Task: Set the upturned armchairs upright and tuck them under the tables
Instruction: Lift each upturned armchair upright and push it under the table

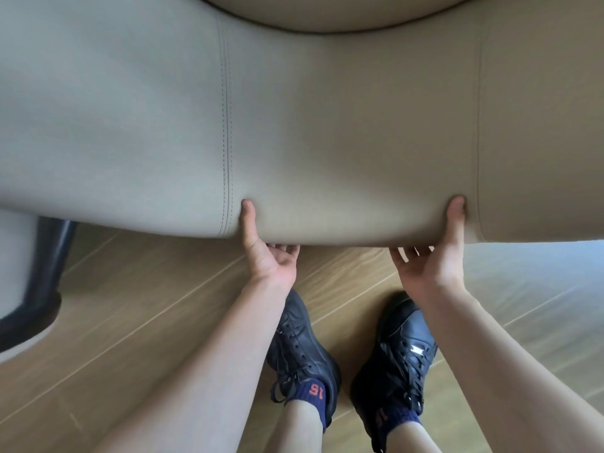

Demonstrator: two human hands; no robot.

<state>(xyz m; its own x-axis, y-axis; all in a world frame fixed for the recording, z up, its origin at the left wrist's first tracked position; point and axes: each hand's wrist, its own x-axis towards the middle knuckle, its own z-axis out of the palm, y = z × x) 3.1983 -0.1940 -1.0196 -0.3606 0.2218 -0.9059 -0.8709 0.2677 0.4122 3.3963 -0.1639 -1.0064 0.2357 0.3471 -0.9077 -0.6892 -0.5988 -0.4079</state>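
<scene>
A beige upholstered armchair fills the upper two thirds of the head view, its curved back facing me with two stitched seams. My left hand grips the chair's lower edge, thumb pressed on the outer face and fingers curled underneath. My right hand grips the same edge further right in the same way. The fingertips of both hands are hidden under the chair. A rim of the seat cushion shows at the top.
A dark tapered leg stands on the wooden floor at the left. My two dark shoes sit directly below the chair edge. Open floor stretches to the right.
</scene>
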